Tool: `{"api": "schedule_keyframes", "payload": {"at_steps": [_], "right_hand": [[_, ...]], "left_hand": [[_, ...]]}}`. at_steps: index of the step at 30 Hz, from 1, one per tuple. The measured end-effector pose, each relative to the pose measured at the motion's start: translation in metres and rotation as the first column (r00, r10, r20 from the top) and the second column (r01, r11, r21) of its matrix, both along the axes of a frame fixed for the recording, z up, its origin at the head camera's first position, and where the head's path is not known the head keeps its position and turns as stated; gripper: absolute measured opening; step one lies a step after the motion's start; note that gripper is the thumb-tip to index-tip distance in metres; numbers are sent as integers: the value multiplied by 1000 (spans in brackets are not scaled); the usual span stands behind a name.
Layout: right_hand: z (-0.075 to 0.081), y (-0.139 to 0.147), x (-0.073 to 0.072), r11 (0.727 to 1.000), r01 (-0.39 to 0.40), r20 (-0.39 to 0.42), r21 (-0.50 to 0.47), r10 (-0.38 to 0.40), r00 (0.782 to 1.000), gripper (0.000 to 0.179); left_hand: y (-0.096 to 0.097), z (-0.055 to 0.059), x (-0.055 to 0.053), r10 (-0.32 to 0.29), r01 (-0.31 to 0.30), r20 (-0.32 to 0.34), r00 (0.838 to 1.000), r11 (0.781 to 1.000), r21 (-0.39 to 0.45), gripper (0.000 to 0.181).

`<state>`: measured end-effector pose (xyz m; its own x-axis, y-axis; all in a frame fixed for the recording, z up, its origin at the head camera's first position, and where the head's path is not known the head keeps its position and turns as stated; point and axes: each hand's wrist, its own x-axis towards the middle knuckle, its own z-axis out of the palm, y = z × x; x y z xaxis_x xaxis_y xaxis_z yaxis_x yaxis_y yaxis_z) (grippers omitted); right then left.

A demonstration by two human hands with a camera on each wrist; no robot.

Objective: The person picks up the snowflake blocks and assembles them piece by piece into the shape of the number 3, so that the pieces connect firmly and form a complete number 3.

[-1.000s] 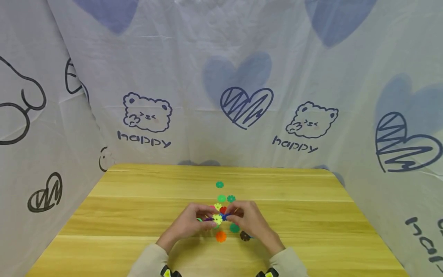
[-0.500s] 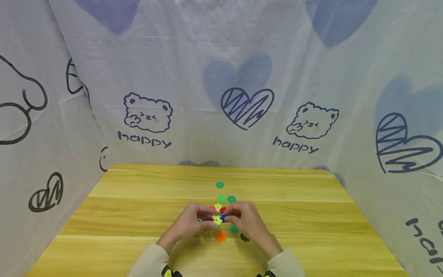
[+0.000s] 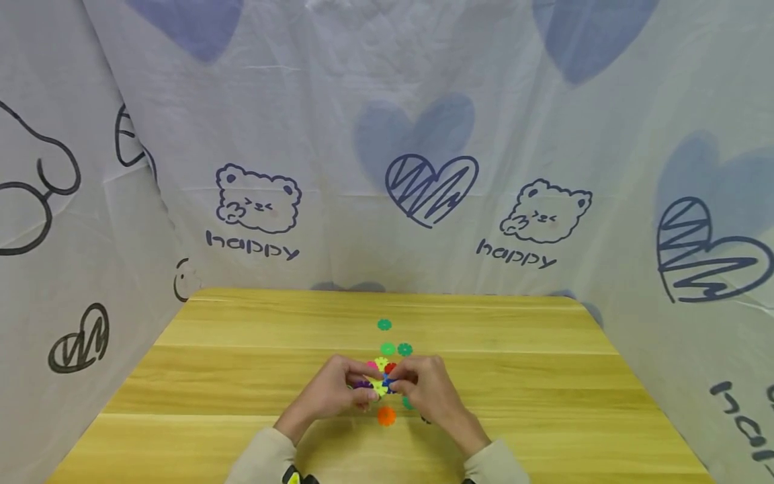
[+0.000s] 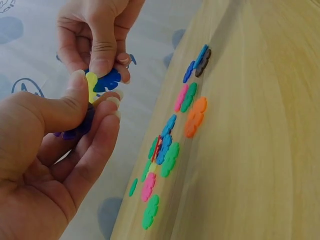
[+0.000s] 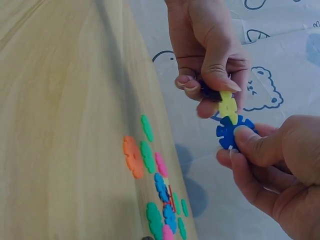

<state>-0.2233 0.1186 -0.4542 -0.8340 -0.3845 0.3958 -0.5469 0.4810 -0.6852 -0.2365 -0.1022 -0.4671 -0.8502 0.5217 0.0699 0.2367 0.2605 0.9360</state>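
Observation:
Thumb and fingers of my left hand (image 3: 335,391) grip a purple snowflake disc (image 4: 82,125) and the yellow snowflake disc (image 5: 228,106) attached beside it. Facing it, my right hand (image 3: 432,390) pinches a blue snowflake disc (image 5: 227,133) between thumb and fingers. The yellow disc's notched edge meets the blue one's rim at a crossing angle, in line with its slots. Both hands are close together above the table, fingertips almost touching. Much of the purple disc is hidden by the left fingers.
Loose snowflake discs lie on the wooden table (image 3: 242,376) below and beyond the hands: an orange disc (image 3: 386,416) nearest, a red disc (image 3: 390,368), a green disc (image 3: 384,325) farthest, and several others. White printed cloth (image 3: 338,134) surrounds the table's back and sides.
The yellow disc has tilted between the hands. My right hand has shifted slightly, now covering more of the dark brown disc on the table. Both grips persist.

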Motion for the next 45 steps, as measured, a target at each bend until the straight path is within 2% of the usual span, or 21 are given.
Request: {"api": "schedule_keyframes", "payload": {"at_steps": [6, 12, 16, 22, 27, 29, 36, 45], "right_hand": [[-1, 2, -2, 999, -9, -7, -34, 8, 1000, 6], [0, 5, -6, 998, -49, 35, -43, 51, 998, 7], [2, 10, -7, 995, -72, 71, -68, 77, 995, 6], [4, 16, -9, 997, -45, 92, -58, 50, 994, 5], [3, 16, -10, 996, -58, 97, -63, 64, 993, 5], [3, 16, -10, 995, -66, 91, -72, 73, 993, 5], [2, 17, -11, 993, -90, 50, -80, 94, 994, 12], [0, 15, -11, 992, -82, 49, -98, 87, 995, 13]], "left_hand": [[-1, 3, -1, 3, -3, 24, 1000, 1000, 14, 29], [-3, 7, -2, 2, -3, 32, 999, 1000, 15, 30], [-4, 7, -3, 1, -1, 2, 1000, 1000, 16, 30], [-5, 3, -6, -1, 2, -52, 999, 1000, 22, 30], [-6, 1, -6, -1, 3, -78, 997, 1000, 17, 30], [-6, 1, -6, -6, 8, -72, 997, 1000, 28, 31], [-5, -1, -6, -35, 31, 40, 999, 994, 103, 33], [-5, -5, -7, -33, 23, 83, 996, 993, 118, 37]]}}
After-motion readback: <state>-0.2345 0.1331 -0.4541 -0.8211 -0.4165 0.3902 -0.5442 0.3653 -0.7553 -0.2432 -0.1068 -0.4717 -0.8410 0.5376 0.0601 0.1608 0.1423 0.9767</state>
